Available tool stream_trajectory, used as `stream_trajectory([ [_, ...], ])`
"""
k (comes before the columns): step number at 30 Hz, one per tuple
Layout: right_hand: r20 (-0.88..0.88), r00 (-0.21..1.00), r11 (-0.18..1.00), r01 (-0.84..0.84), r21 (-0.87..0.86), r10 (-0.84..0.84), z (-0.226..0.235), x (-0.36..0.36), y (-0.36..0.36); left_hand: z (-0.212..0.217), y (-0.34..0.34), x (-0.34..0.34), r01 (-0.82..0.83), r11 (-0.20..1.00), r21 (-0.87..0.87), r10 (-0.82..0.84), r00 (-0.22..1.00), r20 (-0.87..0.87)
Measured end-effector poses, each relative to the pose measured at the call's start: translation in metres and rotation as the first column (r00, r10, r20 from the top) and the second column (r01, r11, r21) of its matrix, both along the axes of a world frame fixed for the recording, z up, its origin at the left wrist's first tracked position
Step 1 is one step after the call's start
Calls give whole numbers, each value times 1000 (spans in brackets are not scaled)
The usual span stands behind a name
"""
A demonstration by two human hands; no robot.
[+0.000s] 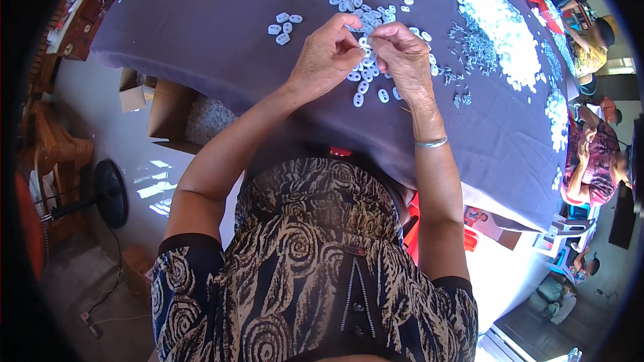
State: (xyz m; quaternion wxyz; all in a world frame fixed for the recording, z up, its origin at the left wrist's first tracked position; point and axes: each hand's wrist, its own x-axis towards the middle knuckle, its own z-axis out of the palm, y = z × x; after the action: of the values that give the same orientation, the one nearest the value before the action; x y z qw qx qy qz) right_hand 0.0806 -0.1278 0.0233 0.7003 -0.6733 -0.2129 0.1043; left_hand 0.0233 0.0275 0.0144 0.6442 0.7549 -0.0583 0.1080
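Observation:
My left hand (327, 59) and my right hand (404, 62) meet over the near part of the table, thumbs and fingers pinched close together. Between their fingertips is a small white oval plastic piece (363, 42) with two holes; whether anything smaller is held with it cannot be made out. Under and around my hands lie many similar white pieces (358, 100), trailing away toward the far side. A small group of them (284, 28) sits apart to the left. Right of my right hand is a scatter of small metal screws (475, 50).
A dark cloth (221, 33) covers the table. A long heap of white pieces (500, 23) runs along its right. Below the left edge stands a cardboard box (176, 115) holding white pieces, with a black fan (109, 193) farther left. Other people (594, 157) sit around at right.

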Motion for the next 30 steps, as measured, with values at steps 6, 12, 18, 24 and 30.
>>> stream_trajectory([
  [6,-1,999,999,-33,16,33,-4,3,-2,0,-1,-1,-10,1000,-23,10,1000,-6],
  [12,39,999,998,-30,-55,32,-1,0,-1,-6,1,1,18,1000,-4,-18,1000,5],
  [18,135,986,993,-91,-74,101,-4,2,-3,-8,0,2,25,997,-66,-25,1000,12],
  [24,174,965,975,-172,-138,195,-6,4,-6,-3,3,2,52,957,-286,-78,994,-77],
  [30,205,960,980,-173,-102,191,-10,4,-5,3,4,0,78,944,-320,-127,983,-133],
])
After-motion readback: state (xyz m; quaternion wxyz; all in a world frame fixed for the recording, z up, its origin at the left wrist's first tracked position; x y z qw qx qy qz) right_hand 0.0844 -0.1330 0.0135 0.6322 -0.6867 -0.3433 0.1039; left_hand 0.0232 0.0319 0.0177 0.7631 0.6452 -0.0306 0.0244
